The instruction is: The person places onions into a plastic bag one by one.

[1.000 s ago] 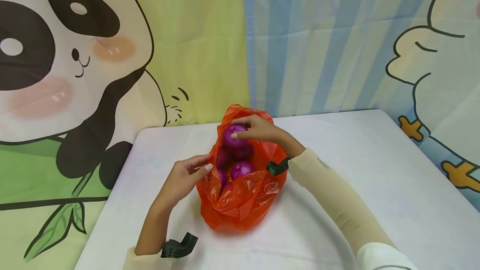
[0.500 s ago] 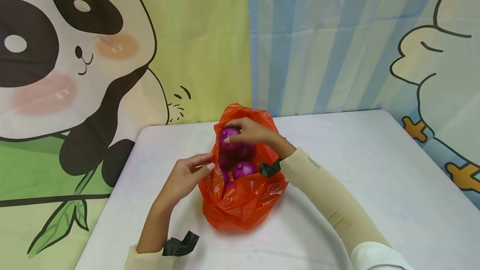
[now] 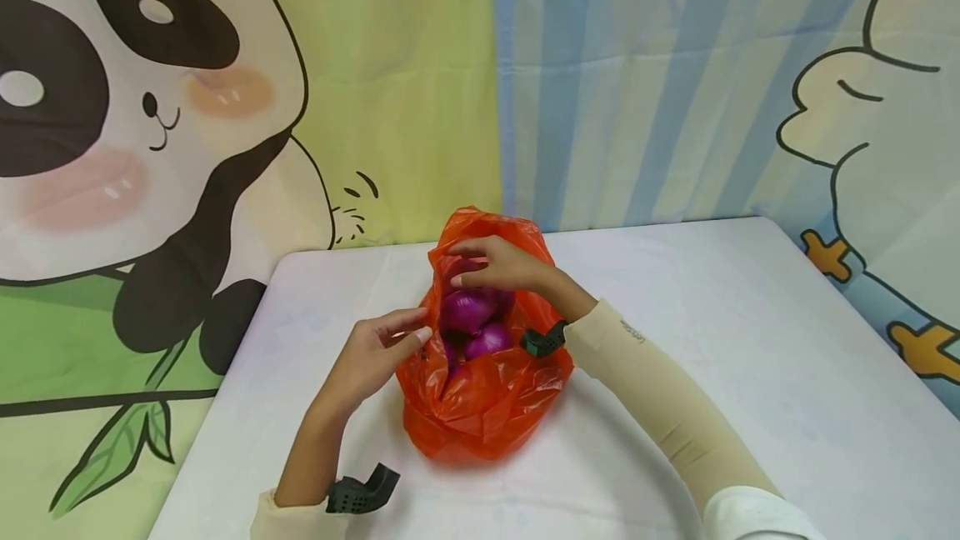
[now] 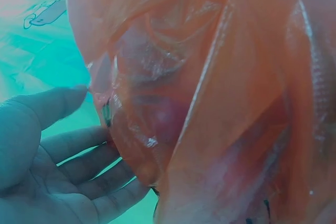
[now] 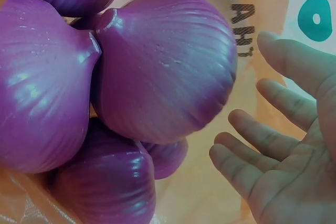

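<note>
A red plastic bag (image 3: 480, 419) stands on the table with its mouth spread, holding several purple onions (image 3: 489, 342). At the bag's left rim is my left hand (image 3: 371, 357); in the left wrist view its nearly straight fingers (image 4: 84, 163) touch the film. My right hand (image 3: 502, 263) is over the bag's mouth with relaxed, spread fingers. The right wrist view shows that hand (image 5: 286, 129) apart from the nearest large onion (image 5: 168, 66), with nothing between thumb and fingers. Onions lower in the bag are partly hidden.
The bag sits near the back edge of the white-covered table (image 3: 720, 340). Behind it hangs a printed cloth backdrop (image 3: 412, 90). Dark wrist mounts (image 3: 363, 490) stick out from both forearms.
My right hand has let go of the onion it held, which now lies lower in the bag. Its fingers have shifted slightly left. The left hand stays at the bag's rim.
</note>
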### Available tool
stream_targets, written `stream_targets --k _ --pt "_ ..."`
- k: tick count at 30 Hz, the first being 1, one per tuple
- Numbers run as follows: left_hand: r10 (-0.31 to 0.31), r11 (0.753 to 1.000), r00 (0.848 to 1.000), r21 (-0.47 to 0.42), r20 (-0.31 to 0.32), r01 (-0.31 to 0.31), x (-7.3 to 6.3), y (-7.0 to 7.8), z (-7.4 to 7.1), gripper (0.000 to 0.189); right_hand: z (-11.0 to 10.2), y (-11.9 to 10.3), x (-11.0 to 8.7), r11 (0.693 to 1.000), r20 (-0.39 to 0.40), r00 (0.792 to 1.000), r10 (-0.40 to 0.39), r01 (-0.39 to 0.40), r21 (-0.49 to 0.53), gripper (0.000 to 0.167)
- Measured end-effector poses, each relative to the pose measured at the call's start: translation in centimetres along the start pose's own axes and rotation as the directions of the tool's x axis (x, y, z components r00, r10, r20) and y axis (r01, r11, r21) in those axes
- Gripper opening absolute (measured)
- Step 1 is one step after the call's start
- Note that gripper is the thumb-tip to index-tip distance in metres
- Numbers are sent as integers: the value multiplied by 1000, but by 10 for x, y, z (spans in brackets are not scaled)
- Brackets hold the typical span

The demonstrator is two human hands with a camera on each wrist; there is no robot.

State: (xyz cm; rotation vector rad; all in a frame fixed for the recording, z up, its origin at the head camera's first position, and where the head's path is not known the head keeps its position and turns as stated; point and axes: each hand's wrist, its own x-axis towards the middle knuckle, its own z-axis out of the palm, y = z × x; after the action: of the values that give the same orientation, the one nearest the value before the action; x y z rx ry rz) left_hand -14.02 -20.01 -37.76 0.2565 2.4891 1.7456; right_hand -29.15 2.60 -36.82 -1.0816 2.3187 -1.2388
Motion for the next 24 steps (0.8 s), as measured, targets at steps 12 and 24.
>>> stream_targets --k 12,24 --pt "22 998 999 57 -23 -21 1 -7 1 49 -2 0 -11 997 -4 999 -51 52 63 48" --pt "-1 998 996 62 -90 7 -7 -8 -12 34 -49 4 -64 998 -127 992 8 0 65 47"
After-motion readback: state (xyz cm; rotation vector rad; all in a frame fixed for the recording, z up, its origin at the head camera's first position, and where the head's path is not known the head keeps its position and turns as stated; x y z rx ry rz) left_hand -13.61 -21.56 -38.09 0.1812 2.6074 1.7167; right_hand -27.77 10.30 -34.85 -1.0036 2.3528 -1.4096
